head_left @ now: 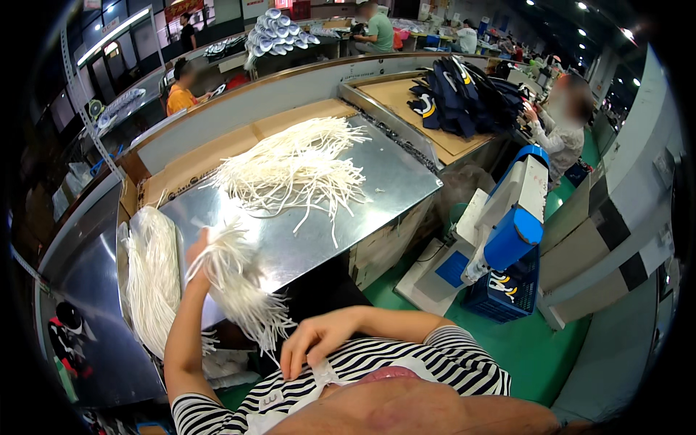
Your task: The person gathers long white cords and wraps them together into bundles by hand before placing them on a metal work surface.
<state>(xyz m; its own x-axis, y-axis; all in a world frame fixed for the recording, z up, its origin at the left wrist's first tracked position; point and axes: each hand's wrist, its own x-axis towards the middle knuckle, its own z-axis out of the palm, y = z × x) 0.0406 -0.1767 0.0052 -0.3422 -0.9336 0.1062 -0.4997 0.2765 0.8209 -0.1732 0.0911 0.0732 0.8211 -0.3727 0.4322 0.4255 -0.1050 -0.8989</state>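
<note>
A bundle of thin white laces (243,279) is in my left hand (197,250), whose fingers are closed around its upper end. The strands are blurred and hang over the table's near edge. Holding nothing, my right hand (319,341) rests against my striped shirt, its fingers loosely bent and the thumb apart. A large heap of white laces (297,163) lies on the shiny metal table (312,235), beyond my hands. More laces, in a long bundle (154,268), lie to the left of my left hand, with clear plastic around their upper part.
Cardboard (250,138) lines the table's far side. At the right stands a white and blue machine (507,217), with a blue crate (504,297) beside it. Dark shoe pieces (464,94) are piled on a board farther back, near a seated co-worker (562,134).
</note>
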